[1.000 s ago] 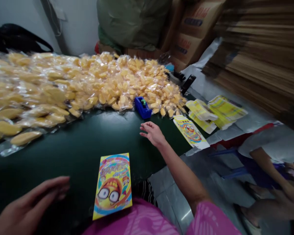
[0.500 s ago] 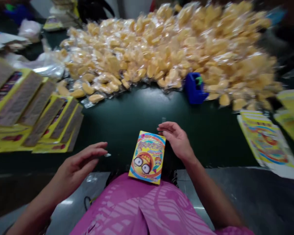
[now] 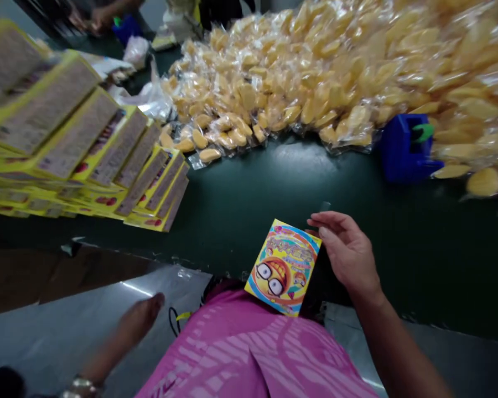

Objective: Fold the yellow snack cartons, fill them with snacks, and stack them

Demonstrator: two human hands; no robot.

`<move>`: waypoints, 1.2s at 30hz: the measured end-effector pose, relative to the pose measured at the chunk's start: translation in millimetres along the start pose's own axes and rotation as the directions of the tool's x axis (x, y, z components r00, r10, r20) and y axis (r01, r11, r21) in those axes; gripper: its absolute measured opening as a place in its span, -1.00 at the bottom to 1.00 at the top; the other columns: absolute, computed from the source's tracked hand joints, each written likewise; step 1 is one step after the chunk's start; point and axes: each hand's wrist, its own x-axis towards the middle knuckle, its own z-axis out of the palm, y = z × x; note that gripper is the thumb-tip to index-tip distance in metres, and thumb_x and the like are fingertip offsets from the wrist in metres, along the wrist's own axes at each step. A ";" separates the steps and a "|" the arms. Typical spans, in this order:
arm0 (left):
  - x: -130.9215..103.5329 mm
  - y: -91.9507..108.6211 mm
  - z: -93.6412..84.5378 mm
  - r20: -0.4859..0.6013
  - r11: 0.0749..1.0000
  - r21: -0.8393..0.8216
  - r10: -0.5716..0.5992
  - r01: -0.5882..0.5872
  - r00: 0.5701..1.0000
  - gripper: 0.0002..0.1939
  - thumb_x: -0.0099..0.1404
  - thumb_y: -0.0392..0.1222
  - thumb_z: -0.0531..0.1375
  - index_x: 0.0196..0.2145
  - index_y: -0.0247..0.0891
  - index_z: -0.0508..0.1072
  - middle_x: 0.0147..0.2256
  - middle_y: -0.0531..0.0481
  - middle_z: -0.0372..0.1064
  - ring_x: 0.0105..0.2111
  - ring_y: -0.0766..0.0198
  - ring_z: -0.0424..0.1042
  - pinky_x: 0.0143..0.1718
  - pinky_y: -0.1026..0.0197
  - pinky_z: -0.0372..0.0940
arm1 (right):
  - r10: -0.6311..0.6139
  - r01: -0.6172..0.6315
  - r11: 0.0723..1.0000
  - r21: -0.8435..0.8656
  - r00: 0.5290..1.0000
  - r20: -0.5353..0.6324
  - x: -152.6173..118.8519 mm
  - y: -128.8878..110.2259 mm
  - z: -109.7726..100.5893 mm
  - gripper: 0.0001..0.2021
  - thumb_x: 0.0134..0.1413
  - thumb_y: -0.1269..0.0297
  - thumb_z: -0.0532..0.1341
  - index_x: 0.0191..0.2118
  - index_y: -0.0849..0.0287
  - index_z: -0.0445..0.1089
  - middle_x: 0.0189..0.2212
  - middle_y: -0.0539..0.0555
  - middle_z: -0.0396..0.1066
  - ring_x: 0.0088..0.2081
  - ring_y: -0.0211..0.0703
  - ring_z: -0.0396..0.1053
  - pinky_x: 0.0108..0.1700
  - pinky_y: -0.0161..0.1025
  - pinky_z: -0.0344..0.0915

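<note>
Dark table point(image 3: 236, 221): the box point(image 3: 282, 268) slants lengthwise toward me, left of my nearer right hand point(image 3: 351, 251), fingers bent; left hand point(image 3: 139, 320) blurred, grip unclear.

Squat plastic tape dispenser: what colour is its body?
The tape dispenser has a blue body, clearest in the head view.

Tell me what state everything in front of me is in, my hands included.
Cartoon box: printed side up, tilted; shut or open, can't tell
Right hand: half curled at the box's upper right corner
Left hand: low, blurred, grip unclear
Tape dispenser: upright
Yellow pieces: wrapped, heaped
Yellow boxes: stacked, overlapping
</note>
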 end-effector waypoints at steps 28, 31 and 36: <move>81.7 221.4 62.7 0.353 0.609 -0.789 0.347 0.078 0.869 -0.33 0.07 -0.14 0.43 0.07 -0.05 0.24 -0.15 -0.02 0.55 -0.24 0.08 0.58 -0.26 0.08 0.50 | -0.072 0.061 0.991 0.121 0.993 0.091 -6.4 -49.8 -14.3 -0.75 0.02 0.17 0.36 -0.17 0.07 0.40 0.08 0.11 0.31 0.11 -0.02 0.33 0.00 -0.03 0.46; 87.4 225.6 63.0 0.369 0.619 -0.782 0.361 0.076 0.857 -0.37 0.06 -0.14 0.44 0.07 -0.12 0.35 -0.09 -0.10 0.54 -0.14 0.04 0.56 -0.21 0.14 0.49 | -0.073 0.088 0.994 -0.058 0.972 0.222 6.3 -72.9 -34.5 -0.87 0.12 0.19 0.29 -0.31 0.14 0.43 0.16 0.13 0.25 0.23 0.01 0.20 0.10 -0.02 0.35; 93.8 229.8 70.9 0.460 0.649 -0.747 0.348 0.144 0.817 -0.44 0.06 -0.11 0.43 0.02 -0.15 0.43 -0.13 -0.11 0.56 -0.19 0.05 0.57 -0.23 0.16 0.49 | 0.087 0.117 0.942 -0.316 0.821 0.564 36.9 -99.9 -47.2 -0.72 0.21 0.16 0.21 -0.45 0.23 0.36 0.03 0.19 0.36 0.09 -0.04 0.30 0.07 -0.08 0.26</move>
